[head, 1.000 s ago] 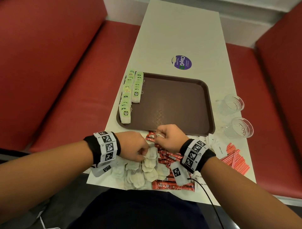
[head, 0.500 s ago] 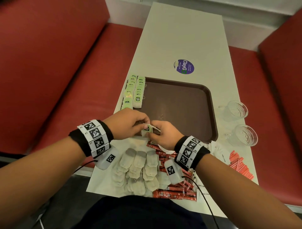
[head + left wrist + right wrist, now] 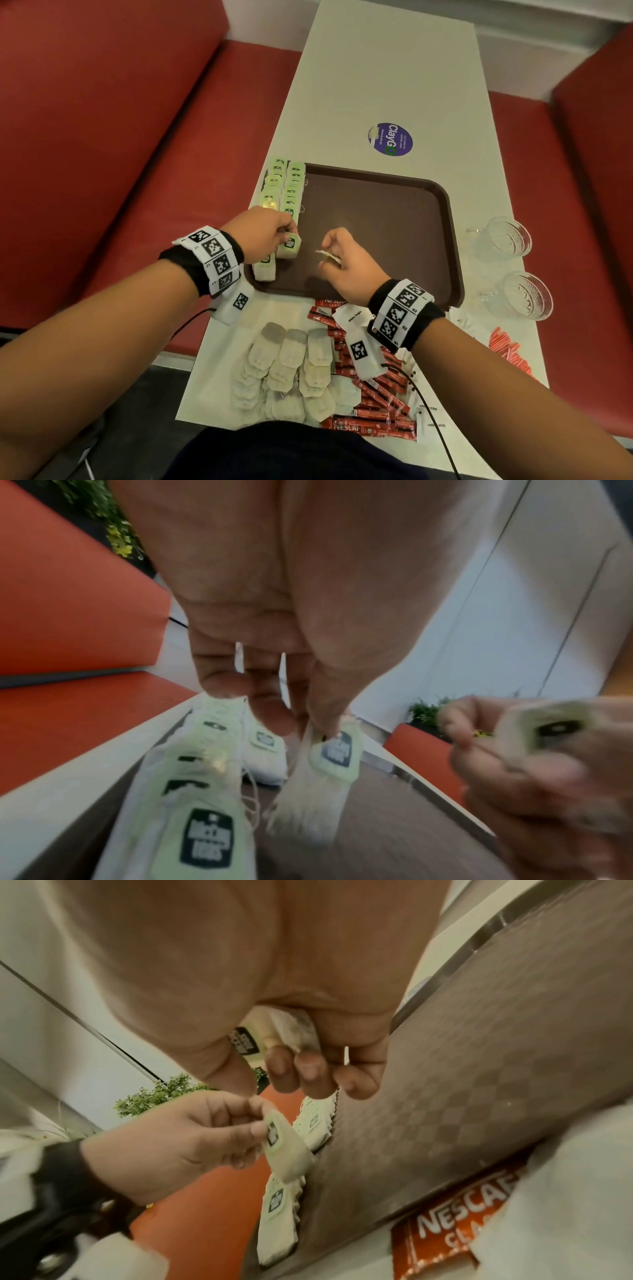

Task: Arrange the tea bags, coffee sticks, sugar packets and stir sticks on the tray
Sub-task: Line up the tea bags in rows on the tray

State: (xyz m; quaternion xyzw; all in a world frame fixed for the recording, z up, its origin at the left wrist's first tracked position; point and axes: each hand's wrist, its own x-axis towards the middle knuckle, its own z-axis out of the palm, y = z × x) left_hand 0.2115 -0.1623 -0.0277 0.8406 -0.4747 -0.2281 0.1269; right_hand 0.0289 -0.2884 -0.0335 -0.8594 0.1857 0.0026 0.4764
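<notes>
Along the tray's (image 3: 442, 219) nine o'clock edge run two rows of green-tagged tea bags (image 3: 291, 192), overlapping one another toward twelve o'clock. The left hand (image 3: 263, 229) hangs over the near end of those rows, its grip closed in a pinch at the top of one tea bag (image 3: 289, 245), which dangles above the tray floor just beside the last bag laid down. Toward three o'clock from it, over the tray's middle, the right hand (image 3: 346, 263) has its fingers curled round a second tea bag (image 3: 294, 1034), tag and string showing at the fingertips. On the white bench (image 3: 394, 85) at six o'clock lie loose tea bags (image 3: 291, 370), then red coffee sticks (image 3: 373, 404) and a white sugar packet (image 3: 352, 315). Farther toward three o'clock stand two glass cups (image 3: 507, 240), with red stir sticks (image 3: 507, 349) nearer the edge.
</notes>
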